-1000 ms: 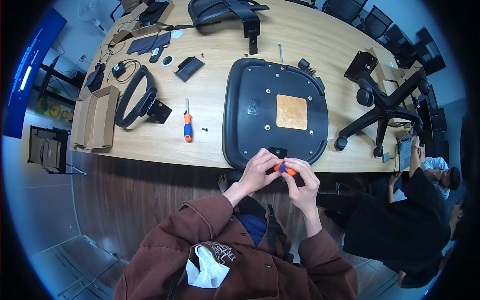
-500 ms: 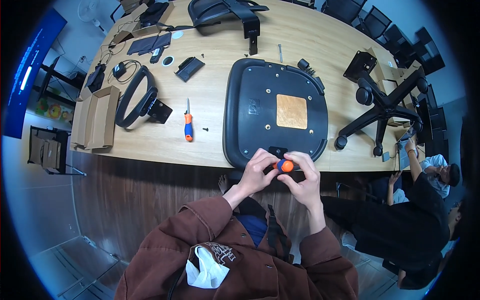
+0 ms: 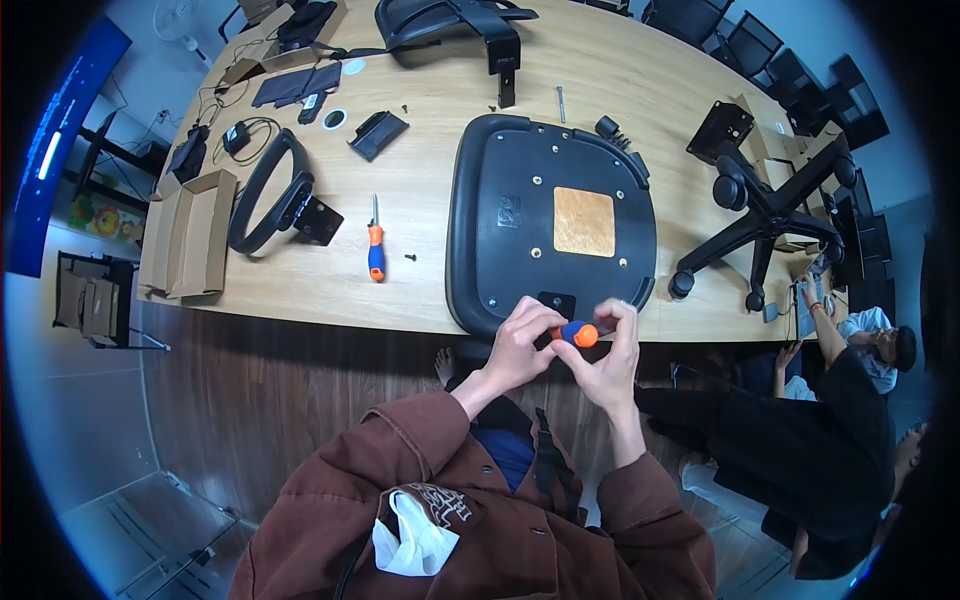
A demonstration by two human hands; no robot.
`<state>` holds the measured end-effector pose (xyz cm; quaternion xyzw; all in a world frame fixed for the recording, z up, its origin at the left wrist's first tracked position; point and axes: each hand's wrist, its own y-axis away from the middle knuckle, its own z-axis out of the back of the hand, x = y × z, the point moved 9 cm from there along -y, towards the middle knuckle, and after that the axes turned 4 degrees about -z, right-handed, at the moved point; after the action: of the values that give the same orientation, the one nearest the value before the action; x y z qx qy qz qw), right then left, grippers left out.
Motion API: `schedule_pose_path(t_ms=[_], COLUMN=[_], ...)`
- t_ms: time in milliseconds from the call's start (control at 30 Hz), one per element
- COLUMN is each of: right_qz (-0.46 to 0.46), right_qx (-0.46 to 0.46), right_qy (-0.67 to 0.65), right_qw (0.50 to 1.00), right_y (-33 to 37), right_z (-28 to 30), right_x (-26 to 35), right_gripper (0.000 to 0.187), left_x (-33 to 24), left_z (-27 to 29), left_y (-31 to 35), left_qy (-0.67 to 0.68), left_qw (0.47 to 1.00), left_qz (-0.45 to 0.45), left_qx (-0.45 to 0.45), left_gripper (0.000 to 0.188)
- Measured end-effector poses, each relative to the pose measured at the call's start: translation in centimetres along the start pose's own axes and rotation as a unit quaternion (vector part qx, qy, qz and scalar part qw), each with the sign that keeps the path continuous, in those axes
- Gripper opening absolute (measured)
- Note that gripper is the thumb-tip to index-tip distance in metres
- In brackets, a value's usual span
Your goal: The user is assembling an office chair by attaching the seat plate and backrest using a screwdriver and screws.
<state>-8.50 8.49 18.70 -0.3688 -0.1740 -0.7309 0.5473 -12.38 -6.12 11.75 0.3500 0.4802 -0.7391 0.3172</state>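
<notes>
An orange and blue screwdriver [image 3: 577, 334] is in my hands at the near edge of the upturned black chair seat [image 3: 520, 245]. Its handle end points toward me, and the shaft is hidden. My left hand [image 3: 520, 342] grips it from the left, fingers closed near the front of the handle. My right hand [image 3: 608, 358] has its thumb against the handle, with the fingers curled beside it. A small black bracket [image 3: 556, 303] lies on the seat just beyond my hands. A second orange and blue screwdriver [image 3: 376, 250] rests on the table, beside a small screw [image 3: 411, 258].
Left on the table [image 3: 350, 290] are a black armrest [image 3: 270, 200] and an open cardboard box [image 3: 205, 245]. A black backrest part [image 3: 450, 25] stands at the far side. The five-star chair base [image 3: 770, 215] lies right. Other people [image 3: 790, 470] are at the right.
The screwdriver's handle end has swung slightly right and down. My right hand's fingers have lifted and curled away from the handle, while my left hand has barely moved.
</notes>
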Motion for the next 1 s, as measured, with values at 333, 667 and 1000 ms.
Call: schedule_pose_path(t_ms=[333,667,1000], right_qz=[0.071,0.123,-0.059], right_qx=[0.030,0.178,-0.100], right_qy=[-0.153,-0.139,-0.122], right_qw=[0.985,0.966,0.986], right_y=[0.3,0.4,1.8], right_z=[-0.9,-1.9,0.9], right_x=[0.5,3.4,-6.4], right_gripper=[0.034,0.036,0.043], left_x=[-0.2,1.3,3.7], left_z=[0.4,-0.3,4.4], left_y=[0.0,0.2,4.6], left_qy=[-0.009,0.033,-0.081], left_qw=[0.999,0.999,0.985], left_qz=[0.003,0.033,0.131], left_qx=[-0.047,0.008,-0.077], left_gripper=[0.031,0.034,0.044])
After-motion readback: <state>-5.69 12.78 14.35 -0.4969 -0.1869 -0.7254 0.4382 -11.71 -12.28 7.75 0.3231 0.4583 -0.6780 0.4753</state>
